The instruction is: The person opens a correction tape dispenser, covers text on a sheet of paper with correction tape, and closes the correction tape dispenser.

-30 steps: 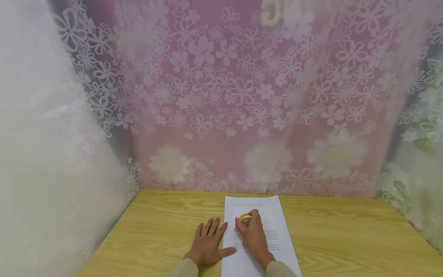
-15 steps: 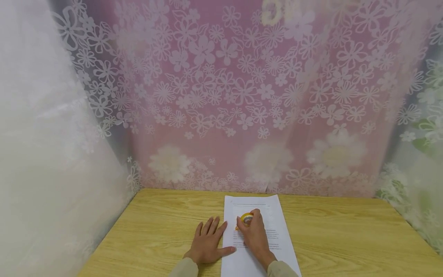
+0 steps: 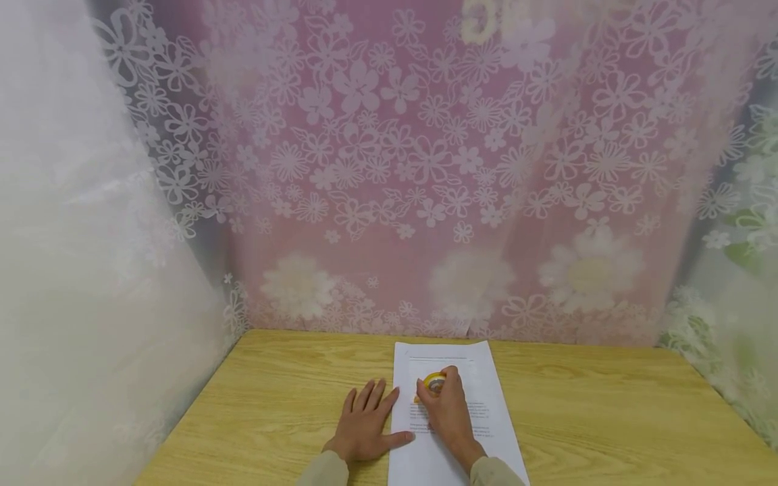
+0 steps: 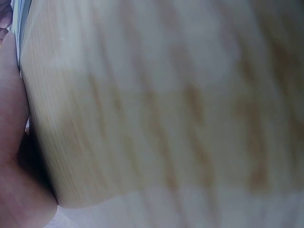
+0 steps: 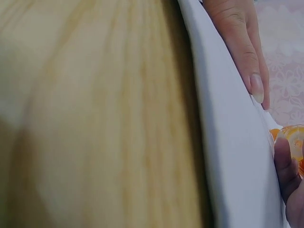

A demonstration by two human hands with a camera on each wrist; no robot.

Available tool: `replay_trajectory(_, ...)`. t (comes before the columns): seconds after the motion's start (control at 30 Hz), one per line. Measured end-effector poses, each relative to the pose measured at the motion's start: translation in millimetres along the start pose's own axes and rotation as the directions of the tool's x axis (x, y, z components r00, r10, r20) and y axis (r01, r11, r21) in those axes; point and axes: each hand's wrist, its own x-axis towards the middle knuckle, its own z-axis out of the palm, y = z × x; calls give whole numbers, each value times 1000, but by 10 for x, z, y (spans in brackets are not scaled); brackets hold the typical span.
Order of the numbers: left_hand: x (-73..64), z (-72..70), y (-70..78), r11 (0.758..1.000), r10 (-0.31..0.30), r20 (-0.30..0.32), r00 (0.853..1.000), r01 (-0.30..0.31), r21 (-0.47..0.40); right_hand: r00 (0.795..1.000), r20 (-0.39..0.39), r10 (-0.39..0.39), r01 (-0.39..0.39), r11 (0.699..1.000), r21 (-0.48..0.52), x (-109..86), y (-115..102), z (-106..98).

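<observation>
On the table lies a stack of white printed paper (image 3: 504,449), its thick edge showing in the right wrist view. My right hand (image 3: 450,422) pinches a round orange-yellow correction tape (image 3: 435,382) between thumb and fingers. Its orange tip (image 3: 417,399) points down and left, right at the upper printed lines. In the right wrist view, the clear body of the correction tape (image 5: 295,135) shows partly behind the fingers. My left hand (image 3: 362,430) lies flat with spread fingers, palm on the table, its thumb over the left edge of the paper.
A wood-grain table (image 3: 292,385) spreads to both sides of the paper. Behind it hangs a pink flowered curtain (image 3: 377,202), with a pale sheet (image 3: 91,236) at the left and more flowered curtain (image 3: 729,270) at the right.
My right hand has slid slightly to the right over the paper with the correction tape. The left hand stays in place.
</observation>
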Motion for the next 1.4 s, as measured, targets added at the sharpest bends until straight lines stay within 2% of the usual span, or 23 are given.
replay_trajectory(0.47, 10, 7, -7, 1000, -7, 9, 1000, 7, 9, 1000, -17, 9, -10, 1000, -12, -9, -10, -16)
replay_trajectory(0.97, 28, 94, -47, 1000, 2, -20, 1000, -1, 31, 1000, -18, 15, -16, 999, -42, -12, -8, -48)
replay_trajectory(1.2, 16, 69, -33, 1000, 0, -14, 1000, 0, 26, 999, -41, -4, 1, 998, -59, -11, 20, -51)
replay_trajectory(1.4, -43, -33, 24, 1000, 16, -15, 1000, -16, -4, 999, -32, 7, -8, 999, -45, 2, 33, -43)
